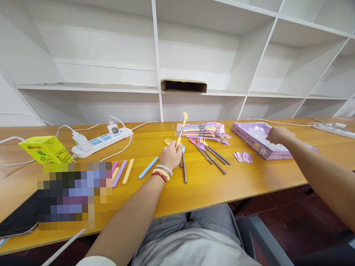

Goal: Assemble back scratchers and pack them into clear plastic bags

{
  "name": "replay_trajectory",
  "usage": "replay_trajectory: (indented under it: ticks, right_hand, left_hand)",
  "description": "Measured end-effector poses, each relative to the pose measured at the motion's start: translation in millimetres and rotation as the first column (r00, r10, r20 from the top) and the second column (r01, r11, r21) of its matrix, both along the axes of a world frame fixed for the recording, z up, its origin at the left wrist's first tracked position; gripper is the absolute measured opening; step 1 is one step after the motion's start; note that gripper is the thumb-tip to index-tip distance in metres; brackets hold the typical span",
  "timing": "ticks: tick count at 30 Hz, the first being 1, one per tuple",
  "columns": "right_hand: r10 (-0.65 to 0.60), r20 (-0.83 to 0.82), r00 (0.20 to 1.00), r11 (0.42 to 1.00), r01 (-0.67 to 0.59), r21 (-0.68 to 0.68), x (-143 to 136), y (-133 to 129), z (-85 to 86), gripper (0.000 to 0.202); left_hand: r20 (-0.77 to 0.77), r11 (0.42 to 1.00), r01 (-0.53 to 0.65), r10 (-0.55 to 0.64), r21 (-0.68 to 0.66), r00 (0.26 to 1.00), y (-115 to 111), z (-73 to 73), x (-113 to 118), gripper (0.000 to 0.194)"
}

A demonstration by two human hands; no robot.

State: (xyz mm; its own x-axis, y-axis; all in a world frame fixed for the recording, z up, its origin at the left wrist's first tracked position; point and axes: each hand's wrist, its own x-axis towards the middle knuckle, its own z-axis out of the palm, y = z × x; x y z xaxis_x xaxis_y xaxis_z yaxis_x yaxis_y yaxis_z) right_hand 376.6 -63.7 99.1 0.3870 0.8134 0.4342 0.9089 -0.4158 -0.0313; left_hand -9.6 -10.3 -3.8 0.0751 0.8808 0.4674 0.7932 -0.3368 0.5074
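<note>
- Left hand [170, 153]: fingers clamped on yellow claw-headed scratcher [181, 130], slim shiny shaft, over wooden table [254, 177].
- Right hand [278, 135]: at purple box [247, 143], glossy clear liner [257, 133]; cannot tell finger state.
- Between hands: claw-tipped metallic rods [215, 161].
- Left: smooth, round-ended handles [128, 171].

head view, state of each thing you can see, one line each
left hand, closed around yellow scratcher
yellow scratcher, held claw end up
right hand, at purple box, grip unclear
purple box, open
clawed rods, lying loose, bare-ended
coloured handles, lying loose
bagged scratchers, piled in clear plastic
small cards, lying loose
left power strip, plugs inserted
cardboard box, open-fronted
yellow carton, can't tell if opened
</note>
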Motion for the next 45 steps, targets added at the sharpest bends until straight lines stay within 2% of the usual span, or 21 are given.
replay_trajectory:
  ticks: [4, 7, 9, 11, 12, 16, 18, 20, 22, 25, 28, 31, 34, 40, 42, 45]
  right_hand:
    - [-0.027, -0.017, 1.0, 1.0, 0.027, 0.011, 0.7, 9.8, 3.0, 0.029]
    - [-0.035, -0.001, 0.999, 0.998, 0.035, 0.058, -12.3, 23.8, 3.5, 0.034]
    - [0.063, 0.04, 0.997, 0.98, -0.07, 0.184, -31.9, 33.6, 2.2, 0.036]
    - [0.254, 0.077, 0.964, 0.903, -0.265, 0.337, -59.9, 41.9, -2.0, 0.035]
    - [0.384, 0.094, 0.919, 0.846, -0.391, 0.362, -76.4, 45.3, -5.6, 0.036]
    - [0.751, 0.112, 0.651, 0.565, -0.72, 0.402, -146.6, 57.1, -31.7, 0.033]
    - [0.849, 0.08, 0.522, 0.458, -0.804, 0.38, -176.7, 63.6, -51.5, 0.034]
    - [0.905, 0.013, 0.425, 0.393, -0.846, 0.361, -198.9, 70.7, -73.9, 0.036]
    - [0.932, -0.043, 0.361, 0.353, -0.87, 0.343, -211.8, 77.0, -96.2, 0.037]
    - [0.948, -0.075, 0.31, 0.319, -0.908, 0.273, -216.6, 81.5, -121.0, 0.034]
    - [0.95, -0.09, 0.299, 0.312, -0.918, 0.243, -214.0, 79.1, -130.3, 0.026]
    - [0.942, -0.17, 0.289, 0.331, -0.883, 0.332, -213.7, 73.6, -130.1, 0.024]
    - [0.925, -0.281, 0.256, 0.357, -0.839, 0.41, -216.8, 69.9, -129.1, 0.036]
    - [0.92, -0.32, 0.225, 0.353, -0.83, 0.432, -222.9, 65.4, -125.6, 0.057]
    - [0.921, -0.307, 0.24, 0.355, -0.841, 0.409, -223.6, 63.1, -123.0, 0.063]
    - [0.92, -0.245, 0.305, 0.369, -0.884, 0.287, -223.8, 60.6, -120.2, 0.06]
  left_hand:
    - [-0.013, 1.0, -0.003, 0.003, -0.003, 1.0, -0.6, 0.3, 1.0, 0.028]
    - [-0.011, 1.0, -0.001, 0.001, -0.007, 1.0, -1.1, -0.2, 2.1, 0.028]
    - [0.0, 1.0, -0.002, 0.002, -0.004, 1.0, -1.2, -0.6, 2.4, 0.028]
    - [0.029, 1.0, 0.006, -0.007, 0.006, 1.0, -1.0, -0.9, 1.8, 0.029]
    - [0.053, 1.0, 0.014, -0.015, 0.009, 0.998, -0.9, -0.9, 1.2, 0.029]
    - [0.179, 0.999, 0.037, -0.034, -0.015, 0.983, -0.3, 0.2, -3.2, 0.035]
    - [0.243, 0.998, 0.059, -0.051, -0.029, 0.969, -0.6, 0.7, -5.4, 0.035]
    - [0.298, 0.992, 0.121, -0.109, -0.021, 0.948, -1.4, 0.6, -6.8, 0.033]
    - [0.319, 0.979, 0.205, -0.195, 0.002, 0.927, -2.6, -0.1, -6.9, 0.031]
    - [0.229, 0.962, 0.274, -0.269, 0.011, 0.935, -4.5, -1.5, -4.5, 0.029]
    - [0.089, 0.965, 0.261, -0.261, 0.007, 0.961, -5.8, -2.3, -0.3, 0.028]
    - [0.043, 0.971, 0.238, -0.238, 0.005, 0.97, -6.3, -2.4, 2.6, 0.028]
    - [0.039, 0.979, 0.204, -0.203, -0.01, 0.978, -5.8, -2.3, 2.7, 0.029]
    - [0.067, 0.974, 0.218, -0.214, -0.064, 0.975, -2.6, -3.2, 1.7, 0.031]
    - [0.079, 0.973, 0.218, -0.212, -0.082, 0.974, -2.1, -3.5, 2.1, 0.031]
    - [0.048, 0.97, 0.23, -0.226, -0.079, 0.973, -2.7, -4.1, 2.6, 0.028]
